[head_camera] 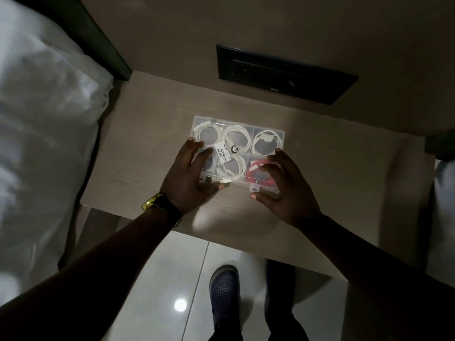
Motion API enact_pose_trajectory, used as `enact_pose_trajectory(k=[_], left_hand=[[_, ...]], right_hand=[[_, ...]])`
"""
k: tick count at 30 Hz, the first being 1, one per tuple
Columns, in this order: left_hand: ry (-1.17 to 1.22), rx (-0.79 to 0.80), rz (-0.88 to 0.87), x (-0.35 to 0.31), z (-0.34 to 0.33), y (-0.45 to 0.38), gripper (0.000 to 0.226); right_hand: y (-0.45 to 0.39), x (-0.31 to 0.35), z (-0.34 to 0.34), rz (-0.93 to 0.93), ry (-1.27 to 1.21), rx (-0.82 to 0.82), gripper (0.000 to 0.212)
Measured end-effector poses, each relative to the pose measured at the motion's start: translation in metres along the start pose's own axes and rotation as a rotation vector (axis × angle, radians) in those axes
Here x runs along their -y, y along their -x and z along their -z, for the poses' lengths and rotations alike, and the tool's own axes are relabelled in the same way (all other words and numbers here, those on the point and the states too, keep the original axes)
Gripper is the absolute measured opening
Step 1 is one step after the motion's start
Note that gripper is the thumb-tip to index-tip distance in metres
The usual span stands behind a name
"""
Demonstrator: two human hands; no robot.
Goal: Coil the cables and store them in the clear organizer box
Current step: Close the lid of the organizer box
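Now the box, lid down over coiled cables, sits mid-table. Left hand at 8 o'clock and right hand at 4 rest spread on it. Probably light, slick, brittle: grip opposite edges.

Dim room, glossy tiled floor, wooden table

Clear glossy plastic organizer box with paper price sticker on matt pale wood-grain table, above glossy floor tiles, beside crumpled white cloth bedding.
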State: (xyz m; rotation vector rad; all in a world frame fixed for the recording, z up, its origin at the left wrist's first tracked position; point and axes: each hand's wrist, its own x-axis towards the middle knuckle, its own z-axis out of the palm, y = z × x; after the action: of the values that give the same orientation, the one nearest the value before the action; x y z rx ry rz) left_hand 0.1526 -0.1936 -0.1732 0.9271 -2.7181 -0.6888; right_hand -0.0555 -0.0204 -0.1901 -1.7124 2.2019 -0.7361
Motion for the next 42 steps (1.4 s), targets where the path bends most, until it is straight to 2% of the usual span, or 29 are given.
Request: enact_pose_trajectory(k=[5,10,14,19,24,28,35,39,42], left_hand=[[-0.072,-0.025,0.039,-0.008,-0.006,-0.001,0.069],[-0.051,-0.034,0.076,-0.012,-0.008,0.0,0.069],[-0.007,-0.028,0.063,-0.006,-0.009,0.001,0.079],[-0.037,0.021,-0.071,0.016,0.003,0.001,0.071],[-0.1,0.071,-0.149,0.03,0.008,-0.004,0.067],[-0.173,0.034,-0.212,0.041,-0.002,-0.002,0.065],[-0.167,-0.119,-0.276,0.056,-0.023,-0.002,0.061],[-0.062,-0.031,-0.257,0.047,-0.011,-0.02,0.066],[-0.027,0.091,-0.275,0.036,-0.001,-0.053,0.058]], right_hand=[[0.002,0.005,0.003,-0.03,0.04,-0.028,0.05],[0.008,0.003,0.006,-0.017,0.054,-0.018,0.042],[0.003,0.005,-0.002,-0.008,0.15,-0.03,0.047],[-0.002,-0.001,-0.008,0.03,0.326,0.014,0.061],[-0.007,-0.008,-0.009,0.142,0.381,0.006,0.06],[-0.007,-0.016,-0.015,0.183,0.411,0.004,0.056],[-0.005,-0.026,-0.033,0.226,0.381,-0.104,0.048],[-0.013,-0.024,-0.016,0.124,0.324,-0.08,0.053],[-0.023,-0.034,0.0,0.012,0.286,-0.068,0.055]])
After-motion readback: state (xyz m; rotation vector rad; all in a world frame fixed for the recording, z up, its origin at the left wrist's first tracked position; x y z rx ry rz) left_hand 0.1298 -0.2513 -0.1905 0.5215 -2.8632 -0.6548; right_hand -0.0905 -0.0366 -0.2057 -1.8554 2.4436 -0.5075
